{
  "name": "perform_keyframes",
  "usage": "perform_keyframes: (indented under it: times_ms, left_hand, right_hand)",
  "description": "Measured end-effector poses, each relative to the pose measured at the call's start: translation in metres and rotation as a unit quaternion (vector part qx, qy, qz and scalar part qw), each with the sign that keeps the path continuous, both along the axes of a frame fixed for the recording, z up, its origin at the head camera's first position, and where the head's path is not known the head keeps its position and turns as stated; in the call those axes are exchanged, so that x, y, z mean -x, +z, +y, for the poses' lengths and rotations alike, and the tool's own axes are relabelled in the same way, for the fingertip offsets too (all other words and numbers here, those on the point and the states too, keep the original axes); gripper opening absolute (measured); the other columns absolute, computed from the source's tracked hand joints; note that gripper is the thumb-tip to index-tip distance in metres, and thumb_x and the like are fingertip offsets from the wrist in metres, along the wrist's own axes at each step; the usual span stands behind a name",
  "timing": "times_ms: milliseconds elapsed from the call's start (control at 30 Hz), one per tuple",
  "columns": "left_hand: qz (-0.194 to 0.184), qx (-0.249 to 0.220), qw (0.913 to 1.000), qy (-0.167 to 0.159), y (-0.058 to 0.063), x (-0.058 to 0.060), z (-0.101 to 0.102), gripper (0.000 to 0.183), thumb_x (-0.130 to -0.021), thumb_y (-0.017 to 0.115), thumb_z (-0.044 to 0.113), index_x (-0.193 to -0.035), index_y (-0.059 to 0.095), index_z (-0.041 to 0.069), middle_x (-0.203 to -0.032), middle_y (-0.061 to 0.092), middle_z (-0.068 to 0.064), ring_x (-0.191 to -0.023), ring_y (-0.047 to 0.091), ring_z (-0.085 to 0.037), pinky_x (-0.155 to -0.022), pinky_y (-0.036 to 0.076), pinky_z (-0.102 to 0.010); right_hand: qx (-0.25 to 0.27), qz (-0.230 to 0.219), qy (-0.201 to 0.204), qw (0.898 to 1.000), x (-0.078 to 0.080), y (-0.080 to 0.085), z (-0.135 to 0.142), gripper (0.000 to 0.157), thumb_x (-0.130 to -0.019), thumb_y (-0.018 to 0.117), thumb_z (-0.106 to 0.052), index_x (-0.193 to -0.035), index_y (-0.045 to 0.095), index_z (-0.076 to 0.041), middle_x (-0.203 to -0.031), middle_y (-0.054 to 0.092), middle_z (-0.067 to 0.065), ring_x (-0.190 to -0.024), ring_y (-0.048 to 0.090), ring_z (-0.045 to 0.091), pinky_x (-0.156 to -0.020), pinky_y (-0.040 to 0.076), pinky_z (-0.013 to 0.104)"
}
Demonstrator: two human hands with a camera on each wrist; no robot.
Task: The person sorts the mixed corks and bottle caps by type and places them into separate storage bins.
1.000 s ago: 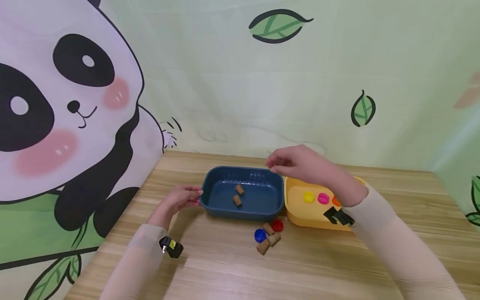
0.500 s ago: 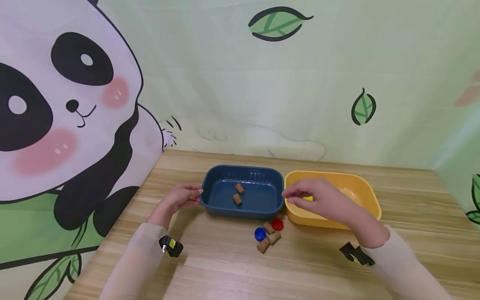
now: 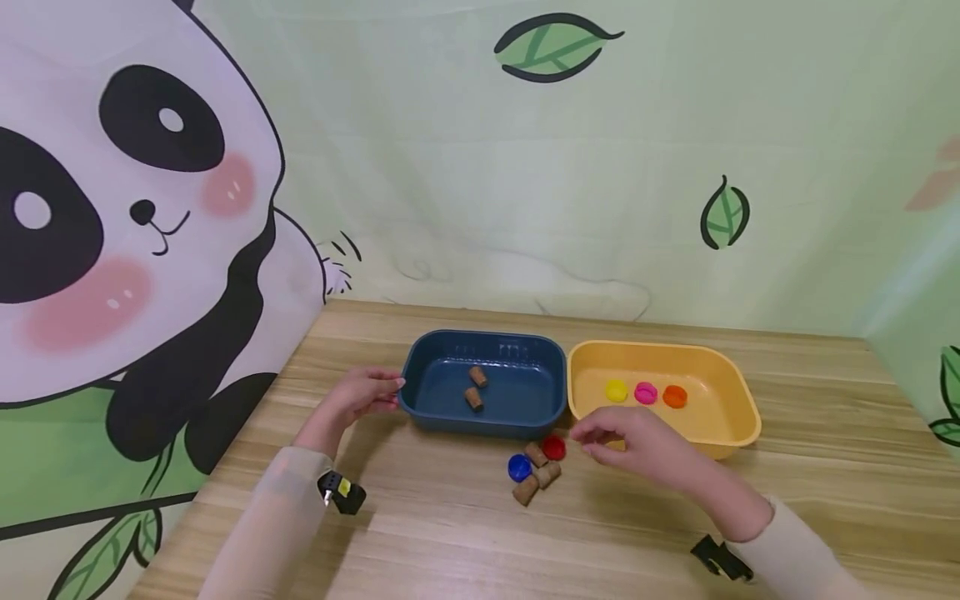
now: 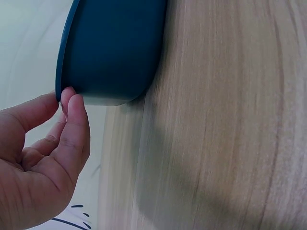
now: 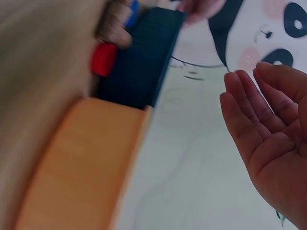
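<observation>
My left hand [image 3: 365,393] pinches the left rim of a dark blue tray [image 3: 517,425] between thumb and fingers; the left wrist view shows the fingertips [image 4: 76,103] against its edge. Two corks [image 3: 474,399] lie inside that tray. My right hand [image 3: 637,437] holds nothing and hovers over the front edge of the yellow tray [image 3: 712,360], fingers loosely bent. To its left on the table are a red bottle cap [image 3: 554,447], a blue bottle cap [image 3: 519,468] and three corks [image 3: 527,490]. The right wrist view is partly blurred.
Inside the yellow tray sit a yellow cap [image 3: 617,390], a pink cap [image 3: 646,393] and an orange cap [image 3: 675,397]. Both trays stand side by side on the wooden table [image 3: 420,533]. Behind rises a panda-print backdrop [image 3: 420,167].
My right hand has come from above the gap between the trays, rightward and toward me, to the yellow tray's front edge. The left hand and the corks look unmoved.
</observation>
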State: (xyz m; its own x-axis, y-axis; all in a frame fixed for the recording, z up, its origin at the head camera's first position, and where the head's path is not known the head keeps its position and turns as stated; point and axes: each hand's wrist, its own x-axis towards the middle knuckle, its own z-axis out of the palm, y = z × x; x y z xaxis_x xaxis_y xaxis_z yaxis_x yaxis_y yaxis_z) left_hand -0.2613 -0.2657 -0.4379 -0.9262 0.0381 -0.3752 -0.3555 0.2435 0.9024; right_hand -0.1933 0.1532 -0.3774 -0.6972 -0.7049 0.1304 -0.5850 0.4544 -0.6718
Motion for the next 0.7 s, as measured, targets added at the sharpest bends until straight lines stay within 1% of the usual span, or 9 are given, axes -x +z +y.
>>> perform_keyframes:
  times_ms: [133, 233, 300, 400, 500, 633, 700]
  left_hand:
    - [-0.001, -0.003, 1.0000, 0.001, 0.001, 0.000, 0.001, 0.043, -0.104, 0.056, 0.007, -0.138, 0.049, -0.018, -0.077, 0.067, 0.005, -0.069, 0.064, -0.003, -0.066, 0.060, -0.015]
    - [-0.001, -0.006, 1.0000, 0.001, 0.001, -0.001, 0.001, 0.043, -0.104, 0.056, 0.007, -0.138, 0.049, -0.018, -0.076, 0.067, 0.005, -0.068, 0.064, -0.003, -0.066, 0.059, -0.015]
    - [-0.001, -0.007, 1.0000, 0.003, 0.001, -0.001, 0.000, 0.043, -0.104, 0.056, 0.007, -0.138, 0.048, -0.018, -0.076, 0.067, 0.005, -0.068, 0.064, -0.003, -0.066, 0.059, -0.015]
    - [-0.002, -0.008, 1.0000, 0.004, 0.001, -0.001, 0.001, 0.043, -0.104, 0.056, 0.007, -0.138, 0.048, -0.018, -0.076, 0.067, 0.005, -0.068, 0.064, -0.003, -0.065, 0.059, -0.015]
    - [-0.003, -0.010, 0.9999, 0.006, 0.001, -0.001, 0.001, 0.043, -0.104, 0.056, 0.007, -0.138, 0.048, -0.018, -0.075, 0.067, 0.005, -0.067, 0.064, -0.003, -0.065, 0.059, -0.015]
    - [-0.003, -0.013, 0.9999, 0.006, 0.001, 0.000, 0.001, 0.043, -0.104, 0.056, 0.006, -0.138, 0.048, -0.018, -0.075, 0.067, 0.005, -0.067, 0.064, -0.003, -0.065, 0.059, -0.015]
    - [-0.002, -0.014, 0.9999, 0.005, 0.001, -0.001, 0.001, 0.043, -0.104, 0.056, 0.006, -0.138, 0.048, -0.018, -0.075, 0.067, 0.005, -0.067, 0.064, -0.003, -0.065, 0.059, -0.015]
  right_hand:
    - [0.000, -0.013, 0.008, 1.000, -0.003, -0.013, -0.003, 0.018, -0.094, 0.070, -0.006, -0.112, 0.073, -0.001, -0.106, 0.077, 0.012, -0.092, 0.070, 0.010, -0.084, 0.061, 0.019]
    - [-0.020, -0.019, 0.004, 1.000, -0.003, -0.021, -0.005, 0.018, -0.095, 0.069, -0.007, -0.112, 0.074, -0.003, -0.109, 0.076, 0.013, -0.094, 0.070, 0.011, -0.084, 0.060, 0.019]
    - [-0.036, -0.020, 0.002, 0.999, -0.002, -0.027, -0.007, 0.019, -0.095, 0.069, -0.007, -0.113, 0.074, -0.003, -0.109, 0.076, 0.012, -0.095, 0.070, 0.013, -0.085, 0.061, 0.021]
    - [-0.053, -0.012, 0.002, 0.999, 0.000, -0.035, -0.011, 0.019, -0.094, 0.070, -0.006, -0.112, 0.074, -0.003, -0.108, 0.076, 0.011, -0.094, 0.070, 0.016, -0.085, 0.063, 0.027]
    - [-0.061, -0.004, 0.004, 0.998, 0.002, -0.041, -0.015, 0.018, -0.092, 0.070, -0.004, -0.110, 0.074, -0.002, -0.103, 0.076, 0.009, -0.091, 0.069, 0.016, -0.082, 0.063, 0.031]
    - [-0.075, 0.016, 0.007, 0.997, 0.006, -0.050, -0.021, 0.018, -0.089, 0.070, -0.001, -0.107, 0.075, -0.002, -0.098, 0.075, 0.008, -0.086, 0.067, 0.014, -0.078, 0.062, 0.027]
    - [-0.082, 0.015, 0.005, 0.996, 0.008, -0.054, -0.024, 0.018, -0.088, 0.070, 0.000, -0.105, 0.076, -0.002, -0.096, 0.075, 0.006, -0.084, 0.067, 0.013, -0.077, 0.061, 0.024]
